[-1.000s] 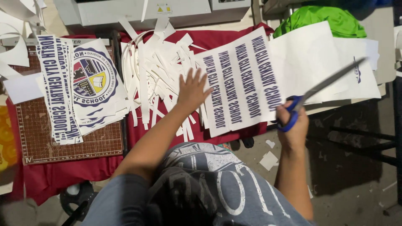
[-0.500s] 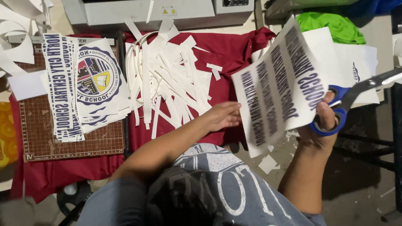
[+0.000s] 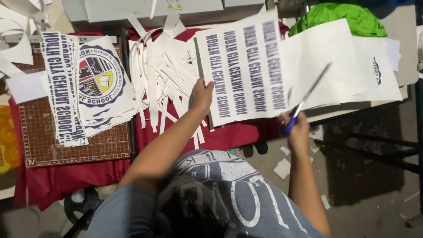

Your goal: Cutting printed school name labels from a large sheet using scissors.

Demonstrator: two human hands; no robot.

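Left hand (image 3: 202, 94) pinches the printed sheet (image 3: 246, 70) at its left edge, above the red cloth (image 3: 238, 134); right hand (image 3: 298, 128) closed on scissors (image 3: 304, 99) just right of it. Thin, floppy paper: probably best held near the cut.

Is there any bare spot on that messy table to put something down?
Little. Free patches: the gridded brown cutting mat below the stack of printed emblem sheets, and red cloth under the large lettered sheet held by the left hand. The middle is heaped with white paper strips. The right hand holds blue-handled scissors.
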